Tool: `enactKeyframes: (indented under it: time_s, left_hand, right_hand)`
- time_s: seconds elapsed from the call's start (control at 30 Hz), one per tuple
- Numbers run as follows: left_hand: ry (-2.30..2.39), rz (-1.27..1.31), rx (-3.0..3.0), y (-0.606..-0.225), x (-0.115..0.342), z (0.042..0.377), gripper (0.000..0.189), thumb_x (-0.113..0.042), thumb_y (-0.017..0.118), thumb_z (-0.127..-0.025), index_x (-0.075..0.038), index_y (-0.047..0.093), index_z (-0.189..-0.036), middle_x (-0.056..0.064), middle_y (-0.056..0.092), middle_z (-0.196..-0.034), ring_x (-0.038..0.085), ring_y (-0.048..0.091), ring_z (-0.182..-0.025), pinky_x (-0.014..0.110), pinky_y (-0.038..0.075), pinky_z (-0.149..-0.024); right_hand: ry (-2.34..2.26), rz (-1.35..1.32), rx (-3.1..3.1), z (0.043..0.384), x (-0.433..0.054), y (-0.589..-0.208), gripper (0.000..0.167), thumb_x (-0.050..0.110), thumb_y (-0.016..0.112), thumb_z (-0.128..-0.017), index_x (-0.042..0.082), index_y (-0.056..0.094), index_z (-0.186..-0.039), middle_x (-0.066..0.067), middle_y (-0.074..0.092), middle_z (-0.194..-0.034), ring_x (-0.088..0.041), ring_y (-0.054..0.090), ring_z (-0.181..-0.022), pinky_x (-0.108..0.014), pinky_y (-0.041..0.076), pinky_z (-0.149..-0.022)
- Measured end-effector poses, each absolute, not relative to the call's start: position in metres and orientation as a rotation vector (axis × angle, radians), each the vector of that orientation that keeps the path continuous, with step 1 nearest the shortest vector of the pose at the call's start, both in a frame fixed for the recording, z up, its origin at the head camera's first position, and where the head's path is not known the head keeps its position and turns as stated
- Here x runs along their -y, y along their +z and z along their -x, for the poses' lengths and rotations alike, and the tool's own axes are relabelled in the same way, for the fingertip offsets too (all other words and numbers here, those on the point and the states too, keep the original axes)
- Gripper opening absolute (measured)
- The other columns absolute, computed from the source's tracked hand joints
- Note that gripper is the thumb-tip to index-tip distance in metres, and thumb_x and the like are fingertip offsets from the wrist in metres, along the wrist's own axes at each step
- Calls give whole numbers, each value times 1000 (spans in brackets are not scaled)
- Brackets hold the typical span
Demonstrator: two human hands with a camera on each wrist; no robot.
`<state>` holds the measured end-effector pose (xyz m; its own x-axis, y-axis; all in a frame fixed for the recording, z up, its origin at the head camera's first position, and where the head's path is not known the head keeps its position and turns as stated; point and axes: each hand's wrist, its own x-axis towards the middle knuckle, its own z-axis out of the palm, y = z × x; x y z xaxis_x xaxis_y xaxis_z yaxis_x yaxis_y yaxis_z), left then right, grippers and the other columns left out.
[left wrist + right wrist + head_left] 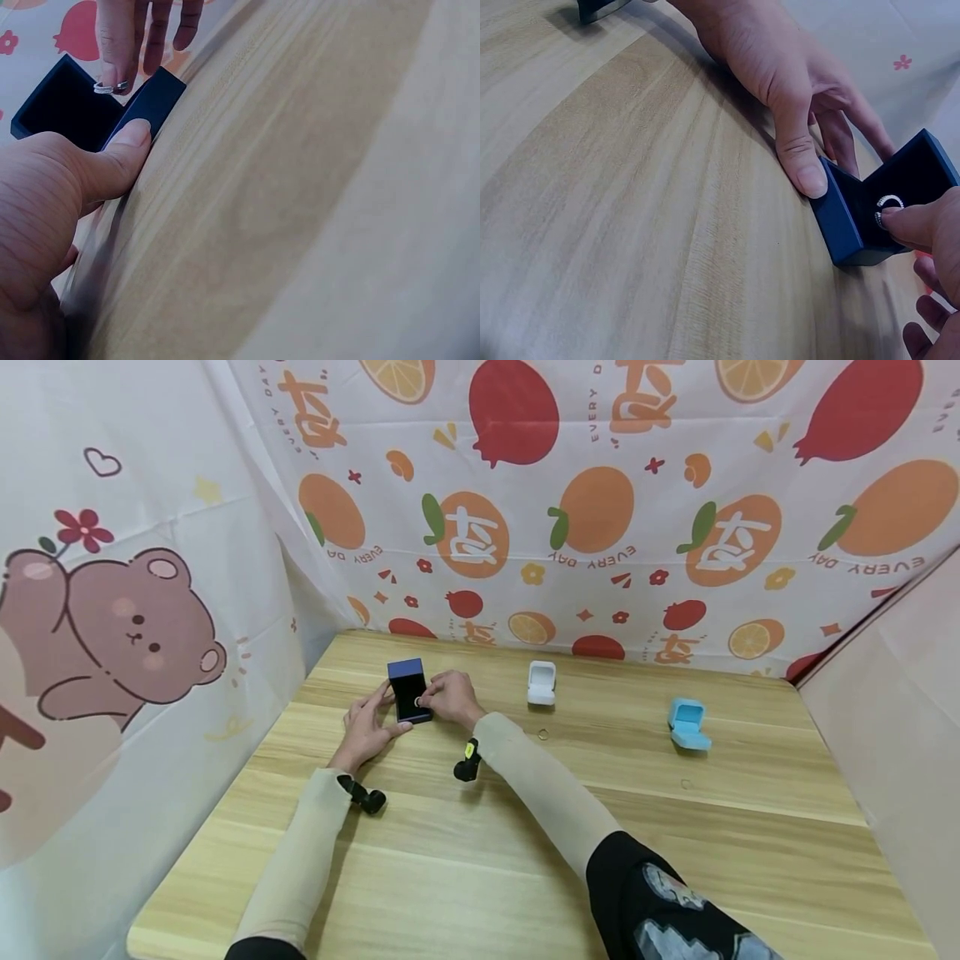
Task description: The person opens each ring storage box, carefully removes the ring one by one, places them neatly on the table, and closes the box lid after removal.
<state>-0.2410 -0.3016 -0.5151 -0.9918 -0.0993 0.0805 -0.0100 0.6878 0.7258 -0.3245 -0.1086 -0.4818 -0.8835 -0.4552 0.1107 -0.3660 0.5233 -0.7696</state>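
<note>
An open dark blue ring box (pixel 406 670) with a black inside stands near the table's back left. My left hand (pixel 365 731) holds it from the left; the thumb presses the front edge of its base and the other fingers reach round the back. Over the box's opening, my right hand (pixel 452 697) pinches a silver ring (pixel 889 199) with small stones. The ring is just inside the opening in the right wrist view; whether it touches the lining cannot be told. Part of the ring is hidden by the fingertip.
To the right stand an open white ring box (pixel 542 681) and an open light blue ring box (pixel 688 718). A thin ring (pixel 543 739) lies in front of the white one. The wooden table (pixel 420 877) meets a fruit-print cloth (pixel 532 502) behind.
</note>
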Motion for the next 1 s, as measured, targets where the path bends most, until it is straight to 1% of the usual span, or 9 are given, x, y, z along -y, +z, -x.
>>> enactKeyframes:
  time_s: [0.1, 0.23, 0.33, 0.53, 0.7, 0.83, 0.9, 1.0]
  left_hand:
    - [-1181, -83, 2792, -515, 302, 241, 97, -31, 79, -90, -27, 16, -164, 16, 51, -154, 41, 22, -146, 62, 8, -116]
    - [-1176, -83, 2796, -514, 303, 242, 97, -31, 78, -90, -28, 16, -164, 15, 51, -155, 41, 22, -146, 63, 8, -116]
    - [-1183, -97, 2796, -514, 303, 243, 96, -32, 78, -90, -30, 17, -164, 14, 51, -155, 39, 22, -147, 62, 8, -117]
    - [-1183, -93, 2808, -514, 302, 241, 97, -32, 78, -90, -27, 16, -164, 15, 50, -155, 41, 21, -147, 63, 7, -117]
    - [-1181, -97, 2807, -516, 303, 242, 96, -32, 78, -91, -30, 16, -164, 14, 51, -155, 39, 20, -148, 63, 7, -117]
    - [-1180, -94, 2801, -516, 303, 241, 96, -31, 78, -91, -30, 16, -164, 14, 51, -155, 39, 20, -148, 63, 8, -117]
    - [-1180, -89, 2799, -516, 303, 241, 95, -30, 78, -91, -29, 16, -164, 15, 51, -155, 40, 21, -148, 63, 8, -117]
    - [-1169, -80, 2799, -516, 303, 241, 95, -30, 77, -91, -26, 16, -164, 17, 51, -154, 41, 22, -146, 62, 9, -116]
  right_hand:
    - [-1292, 699, -2647, 325, 108, -480, 12, 21, 81, -87, 10, 84, -84, -8, 71, -131, -19, 59, -126, -36, 35, -117]
    - [-1280, 685, -2636, 326, 107, -477, 12, 22, 82, -87, 11, 84, -81, -6, 70, -133, -18, 57, -128, -35, 32, -120]
    - [-1277, 699, -2623, 327, 106, -475, 13, 21, 82, -87, 10, 84, -82, -7, 70, -133, -19, 58, -128, -36, 30, -122]
    - [-1267, 701, -2578, 326, 103, -474, 11, 19, 80, -88, 9, 84, -85, -8, 69, -134, -19, 58, -130, -37, 30, -123]
    - [-1188, 771, -2607, 327, 102, -472, 11, 20, 78, -90, 11, 84, -87, -7, 69, -135, -17, 58, -131, -35, 29, -123]
    - [-1110, 825, -2644, 327, 101, -472, 11, 21, 78, -90, 13, 84, -85, -6, 70, -135, -16, 59, -131, -35, 29, -123]
    - [-1096, 826, -2641, 327, 101, -472, 12, 21, 78, -90, 12, 84, -83, -6, 69, -135, -17, 58, -131, -37, 29, -124]
    - [-1081, 800, -2634, 327, 100, -471, 14, 22, 78, -90, 14, 84, -79, -4, 69, -136, -20, 55, -134, -45, 32, -122]
